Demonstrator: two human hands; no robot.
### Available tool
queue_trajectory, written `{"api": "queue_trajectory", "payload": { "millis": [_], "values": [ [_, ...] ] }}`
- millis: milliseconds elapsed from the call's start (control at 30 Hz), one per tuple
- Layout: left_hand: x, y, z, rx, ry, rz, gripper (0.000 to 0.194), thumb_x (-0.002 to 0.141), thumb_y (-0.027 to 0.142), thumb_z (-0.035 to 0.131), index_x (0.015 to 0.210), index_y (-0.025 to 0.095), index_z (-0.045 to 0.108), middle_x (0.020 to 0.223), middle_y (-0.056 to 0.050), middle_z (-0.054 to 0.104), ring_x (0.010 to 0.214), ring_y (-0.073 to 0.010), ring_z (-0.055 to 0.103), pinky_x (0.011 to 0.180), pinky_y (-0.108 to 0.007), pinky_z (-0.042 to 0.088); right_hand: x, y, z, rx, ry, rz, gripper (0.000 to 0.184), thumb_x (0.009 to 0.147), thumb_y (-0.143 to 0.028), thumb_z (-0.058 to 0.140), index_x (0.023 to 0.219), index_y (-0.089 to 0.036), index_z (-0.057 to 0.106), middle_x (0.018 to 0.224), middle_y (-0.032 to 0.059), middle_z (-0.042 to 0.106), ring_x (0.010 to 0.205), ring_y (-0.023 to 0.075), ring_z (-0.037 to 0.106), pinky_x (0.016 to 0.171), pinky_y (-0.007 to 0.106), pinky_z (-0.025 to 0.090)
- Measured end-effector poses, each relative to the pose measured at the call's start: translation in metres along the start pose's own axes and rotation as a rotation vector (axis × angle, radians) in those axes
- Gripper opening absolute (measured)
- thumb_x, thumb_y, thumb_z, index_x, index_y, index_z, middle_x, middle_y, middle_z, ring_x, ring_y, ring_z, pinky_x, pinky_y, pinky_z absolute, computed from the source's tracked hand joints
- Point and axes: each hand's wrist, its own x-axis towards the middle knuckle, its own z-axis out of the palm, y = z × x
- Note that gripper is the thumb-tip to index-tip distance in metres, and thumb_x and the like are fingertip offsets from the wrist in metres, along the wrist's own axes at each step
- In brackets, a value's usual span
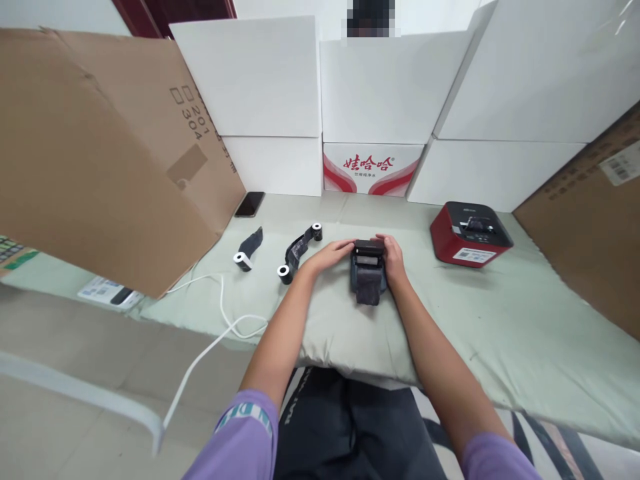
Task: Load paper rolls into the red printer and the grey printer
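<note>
Dark device [370,248] on tabletop [350,340], between 2 hands, long axis toward wearer | dark strip [369,292] at near end | left hand [332,256]: fingers extended, tips at far left corner, grip: cannot tell | right hand [395,261]: nearer, fingers curled round right side, holding

Device [369,270] before boxes [373,87], rolls [285,272] to its left, phone [250,205] behind rolls; machine [470,235] at right
</note>
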Motion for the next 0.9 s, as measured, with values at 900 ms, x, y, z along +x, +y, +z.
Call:
{"api": "queue_trajectory", "payload": {
  "millis": [900],
  "values": [
    [0.002,0.051,0.033,0.758,0.117,-0.188,0.03,0.08,0.039,0.066,0.109,0.036,0.076,0.135,-0.008,0.05,0.134,-0.0325,0.039,0.116,-0.053,0.028,0.02,0.03,0.004,0.245,0.125,-0.093,0.046,0.082,-0.056,0.058,0.113,-0.023,0.066,0.116,0.0069,0.07,0.119,0.0276,0.06,0.1,0.045,0.05]
  ]
}}
